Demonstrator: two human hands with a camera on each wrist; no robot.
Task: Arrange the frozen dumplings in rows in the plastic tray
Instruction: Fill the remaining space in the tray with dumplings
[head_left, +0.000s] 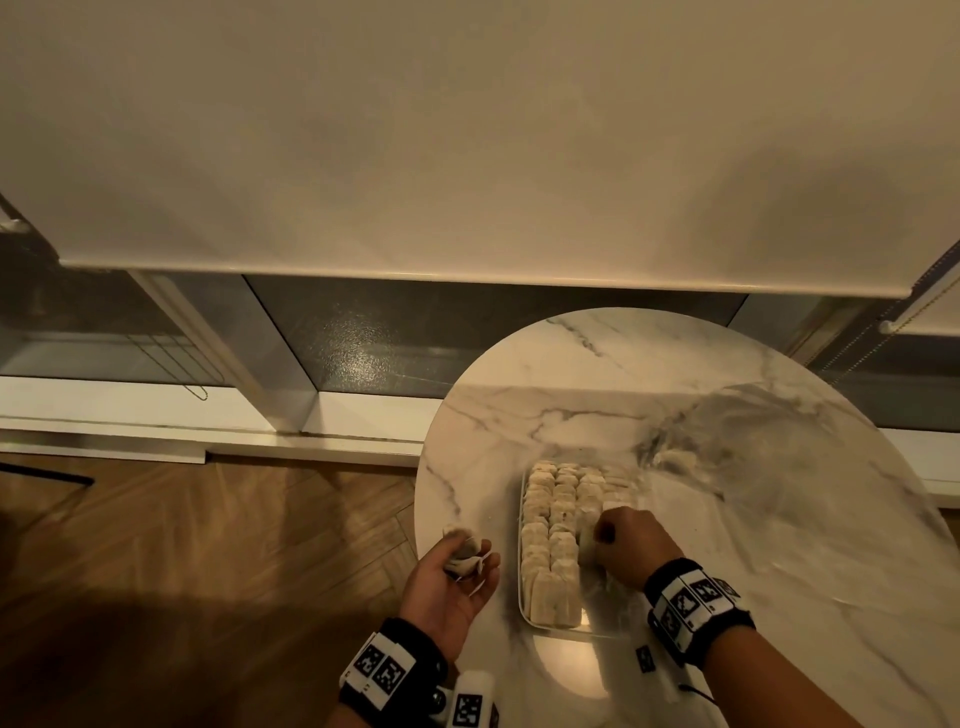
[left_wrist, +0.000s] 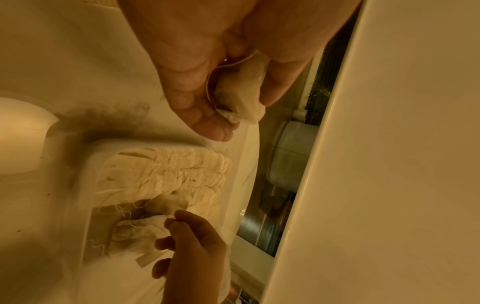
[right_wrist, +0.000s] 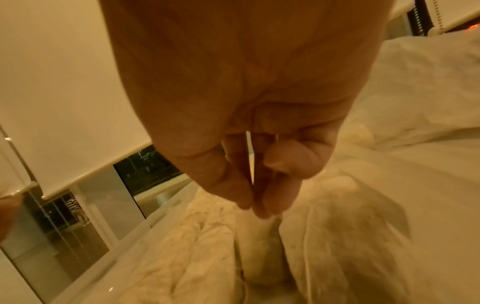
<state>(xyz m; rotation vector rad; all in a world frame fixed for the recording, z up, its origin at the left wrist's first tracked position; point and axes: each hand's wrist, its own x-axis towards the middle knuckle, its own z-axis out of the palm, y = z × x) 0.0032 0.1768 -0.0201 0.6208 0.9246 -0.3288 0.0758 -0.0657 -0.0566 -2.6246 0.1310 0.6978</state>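
Pale, crinkled, pouch-like dumplings (head_left: 550, 525) stand in tight rows in clear plastic tray (head_left: 521, 571) nr table's near edge. Left hand (head_left: 451, 582) cups one w/ string; right hand (head_left: 631, 545) pinches another.

This looks like a home, probably a living room or bedroom. Beyond the fingers a cream roller blind (head_left: 363, 156) with a bead chain (head_left: 872, 332) hangs over a dark window (head_left: 415, 332). Below the hands there is herringbone wooden floor (head_left: 208, 545), and a round marble table (head_left: 727, 415) stands under them.
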